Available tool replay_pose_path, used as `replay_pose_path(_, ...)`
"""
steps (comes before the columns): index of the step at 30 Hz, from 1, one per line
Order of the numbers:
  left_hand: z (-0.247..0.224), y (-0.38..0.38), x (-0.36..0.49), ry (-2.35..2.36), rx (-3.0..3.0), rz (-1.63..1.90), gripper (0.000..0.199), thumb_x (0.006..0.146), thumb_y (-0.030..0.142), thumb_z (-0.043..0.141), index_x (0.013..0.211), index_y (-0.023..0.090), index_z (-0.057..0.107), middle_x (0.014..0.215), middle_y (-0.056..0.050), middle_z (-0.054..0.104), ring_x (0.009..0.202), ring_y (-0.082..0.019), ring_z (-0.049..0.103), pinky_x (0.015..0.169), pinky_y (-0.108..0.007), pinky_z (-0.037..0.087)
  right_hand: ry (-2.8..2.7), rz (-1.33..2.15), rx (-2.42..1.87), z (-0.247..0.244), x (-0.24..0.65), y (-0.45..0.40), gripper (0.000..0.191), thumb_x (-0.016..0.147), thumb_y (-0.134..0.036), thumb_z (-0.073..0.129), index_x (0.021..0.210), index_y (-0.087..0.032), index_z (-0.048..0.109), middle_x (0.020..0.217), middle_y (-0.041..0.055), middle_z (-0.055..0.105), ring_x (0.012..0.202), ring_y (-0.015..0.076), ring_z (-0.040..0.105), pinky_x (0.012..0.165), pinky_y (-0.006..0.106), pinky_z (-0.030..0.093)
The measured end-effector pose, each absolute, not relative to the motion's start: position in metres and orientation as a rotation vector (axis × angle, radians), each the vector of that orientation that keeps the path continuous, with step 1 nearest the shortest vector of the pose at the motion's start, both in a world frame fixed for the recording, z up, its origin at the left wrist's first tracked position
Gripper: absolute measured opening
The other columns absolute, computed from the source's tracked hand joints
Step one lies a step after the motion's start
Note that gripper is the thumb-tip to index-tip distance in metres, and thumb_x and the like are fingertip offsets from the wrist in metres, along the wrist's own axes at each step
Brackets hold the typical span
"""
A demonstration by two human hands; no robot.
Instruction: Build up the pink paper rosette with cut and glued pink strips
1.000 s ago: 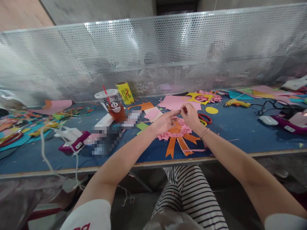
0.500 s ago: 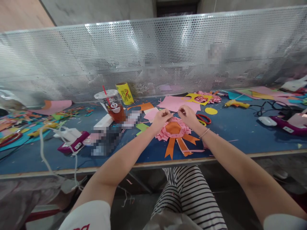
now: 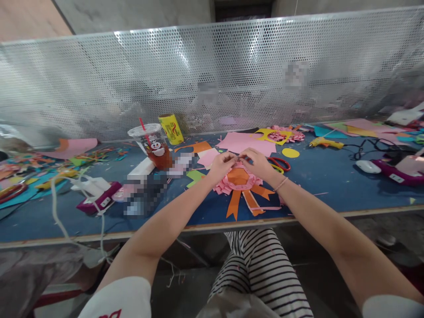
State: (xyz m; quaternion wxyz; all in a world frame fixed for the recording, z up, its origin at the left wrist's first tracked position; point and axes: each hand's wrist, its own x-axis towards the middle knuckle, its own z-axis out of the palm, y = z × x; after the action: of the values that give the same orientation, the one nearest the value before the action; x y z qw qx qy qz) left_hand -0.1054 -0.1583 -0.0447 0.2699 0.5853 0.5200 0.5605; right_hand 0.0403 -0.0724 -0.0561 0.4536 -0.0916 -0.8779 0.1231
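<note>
While your left sleeve point(image 3: 115, 291) bears red lettering point(image 3: 110, 314), the lower margin cuts the word off, so it cannot be read whole. On the blue table point(image 3: 334, 176), directly before you, lies a pink paper rosette point(image 3: 238, 176) with an orange centre, its orange tails point(image 3: 233, 204) pointing your way. Your left hand point(image 3: 224, 166) and right hand point(image 3: 257, 163) meet at its far rim, fingers bent inward, fingertips close together; whether they grip the rim or a small piece cannot be told. Just right of your right hand are scissors point(image 3: 289, 166) with red and yellow handles. Farther left stands a clear cup point(image 3: 162, 160) of brown drink, printed with a cartoon face point(image 3: 160, 149) and lettering too blurred to read. Behind it, a yellow container point(image 3: 171, 130) carries print, likewise illegible. A perforated metal screen point(image 3: 212, 57) spans the rear.
</note>
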Motion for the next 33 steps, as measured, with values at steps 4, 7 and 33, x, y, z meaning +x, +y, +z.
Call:
replay_pose_path(4, -0.043, -0.162, -0.101, 1.421, 1.629, 1.498, 0.022, 0.074, 0.031, 0.057, 0.086, 0.015, 0.065, 0.074, -0.003, 0.064, 0.064, -0.012, 0.055, 0.064, -0.026, 0.045, -2.125, 0.312, -0.297, -0.056, 0.042, -0.070, 0.009, 0.082, -0.019, 0.048, 0.082, -0.019, 0.056, 0.081, 0.0049, 0.059, 0.078, 0.0161, 0.055, 0.075, 0.031, 0.044)
replay_pose_path(7, -0.041, -0.164, -0.098, 1.489, 1.770, 1.451, 0.026, 0.075, 0.028, 0.055, 0.095, 0.017, 0.066, 0.089, -0.007, 0.066, 0.074, -0.014, 0.057, 0.070, -0.028, 0.046, -2.088, 0.290, -0.322, -0.055, 0.043, -0.068, 0.009, 0.082, -0.019, 0.047, 0.082, -0.019, 0.056, 0.082, 0.0053, 0.060, 0.078, 0.0163, 0.055, 0.075, 0.031, 0.045)
replay_pose_path(33, -0.049, -0.170, -0.100, 1.984, 2.786, 0.554, 0.051, 0.084, 0.027, 0.042, 0.133, 0.013, 0.037, 0.136, -0.015, 0.040, 0.118, -0.030, 0.042, 0.096, -0.041, 0.034, -2.019, 0.826, -0.657, -0.054, 0.039, -0.066, 0.015, 0.073, -0.024, 0.049, 0.064, -0.018, 0.059, 0.063, 0.0016, 0.062, 0.059, 0.0136, 0.057, 0.059, 0.027, 0.045)
